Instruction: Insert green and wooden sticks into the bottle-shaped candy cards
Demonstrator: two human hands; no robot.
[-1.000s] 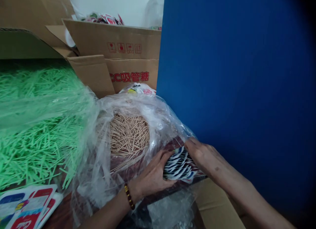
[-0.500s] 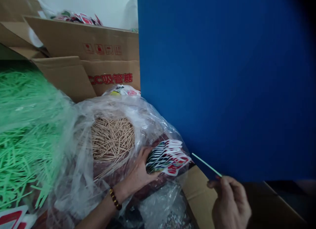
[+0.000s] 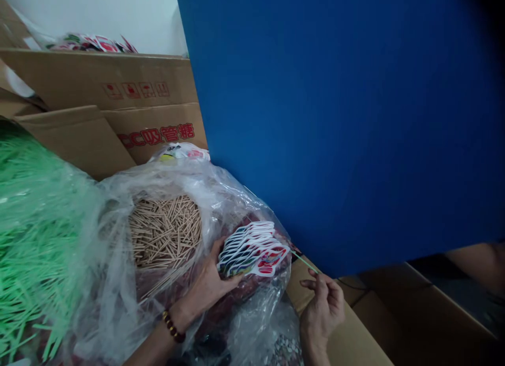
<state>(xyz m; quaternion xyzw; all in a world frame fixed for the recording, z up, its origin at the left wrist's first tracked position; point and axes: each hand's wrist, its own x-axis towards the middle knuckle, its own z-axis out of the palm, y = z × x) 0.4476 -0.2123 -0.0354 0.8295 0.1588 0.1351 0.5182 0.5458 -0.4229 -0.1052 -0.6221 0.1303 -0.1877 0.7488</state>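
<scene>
My left hand (image 3: 209, 274), with a beaded bracelet (image 3: 173, 326) at the wrist, is closed around a stack of flat printed pieces (image 3: 252, 250) with white edges and red and green print. They lie fanned in an overlapping row; whether they are cards or packets I cannot tell. To the right, my right hand (image 3: 321, 308) pinches a thin pale green stick (image 3: 305, 262) by its near end. The stick's far tip is at the right edge of the front printed piece; whether it touches or enters it I cannot tell.
Brown sticks (image 3: 168, 229) fill a clear plastic bag (image 3: 114, 282). Green sticks (image 3: 35, 240) lie in plastic at left. A cardboard box (image 3: 158, 113) stands behind, and a large blue panel (image 3: 335, 119) blocks the right. Another person's bare limb (image 3: 479, 263) shows at far right.
My right hand has moved left, bringing the green stick from apart to the edge of the printed stack. My left hand still holds the stack. The view has shifted and tilted slightly.
</scene>
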